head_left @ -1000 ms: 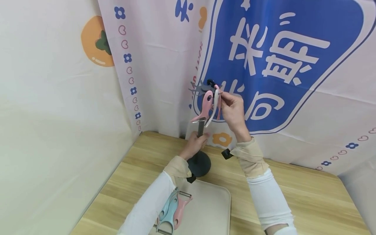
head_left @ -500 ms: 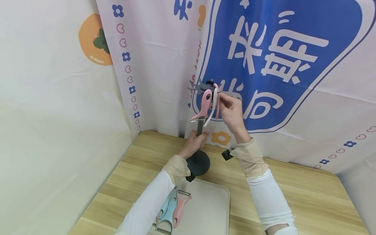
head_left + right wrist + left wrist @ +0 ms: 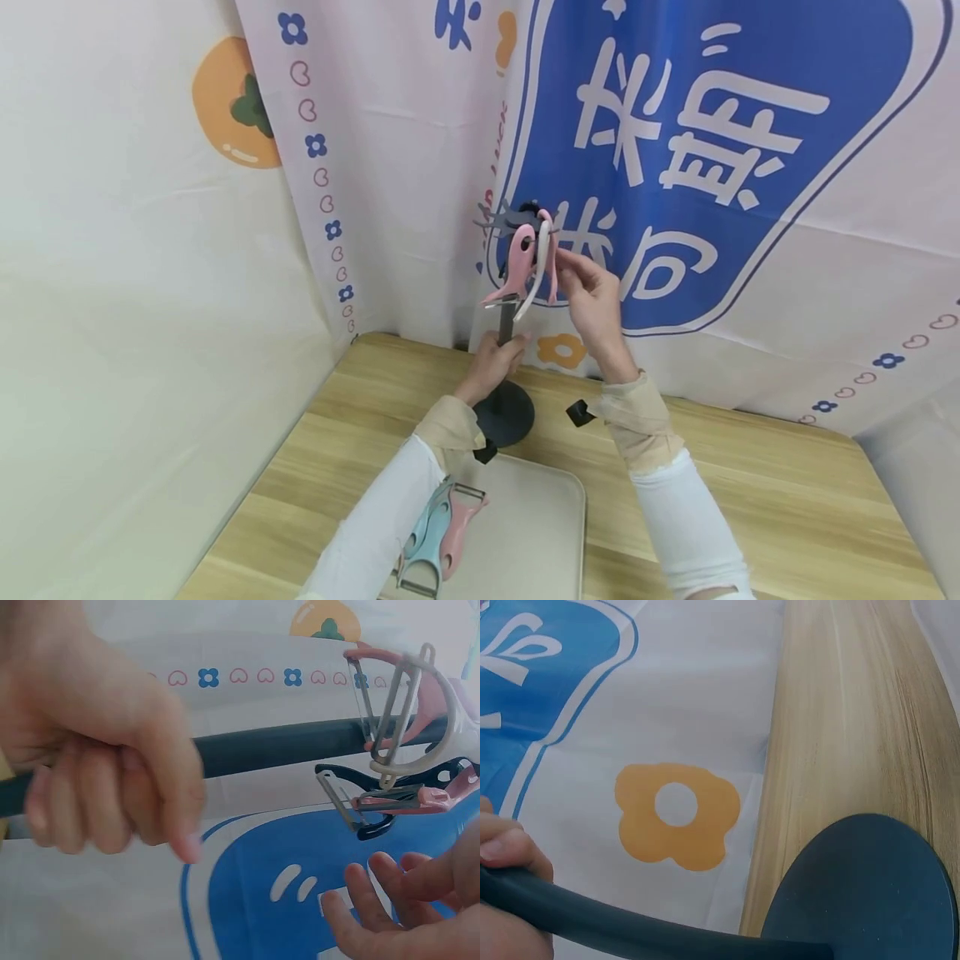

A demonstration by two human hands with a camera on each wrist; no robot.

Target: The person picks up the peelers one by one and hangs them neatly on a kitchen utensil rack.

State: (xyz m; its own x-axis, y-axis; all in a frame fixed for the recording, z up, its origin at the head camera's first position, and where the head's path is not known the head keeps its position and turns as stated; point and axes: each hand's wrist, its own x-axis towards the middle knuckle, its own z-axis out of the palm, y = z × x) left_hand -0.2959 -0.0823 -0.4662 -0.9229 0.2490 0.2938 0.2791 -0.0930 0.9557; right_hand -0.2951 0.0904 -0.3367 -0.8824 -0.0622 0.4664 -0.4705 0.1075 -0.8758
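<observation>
A dark rack stand with a round base [image 3: 506, 414] and a hooked top [image 3: 510, 218] stands at the back of the table. My left hand [image 3: 491, 367] grips its pole [image 3: 622, 926] below the hooks. From the top hang a pink peeler [image 3: 519, 260], a white peeler [image 3: 454, 739], a second pink peeler [image 3: 552, 267] and a black peeler [image 3: 349, 776]. Close to the second pink peeler, on its right, is my right hand [image 3: 596, 304]. Its fingers [image 3: 358, 889] are loosely bent, and nothing is held in them in the right wrist view.
A beige tray [image 3: 551, 525] lies in front of the stand. On it are blue peelers [image 3: 437, 533] and a pink peeler [image 3: 459, 533], partly behind the left sleeve. Printed cloth [image 3: 420, 167] hangs right behind the stand. Wooden tabletop [image 3: 750, 492] extends to the right.
My right fingers have come off the top of the second pink peeler, which hangs on the rack; that hand is slightly lower. The left hand keeps its grip on the pole.
</observation>
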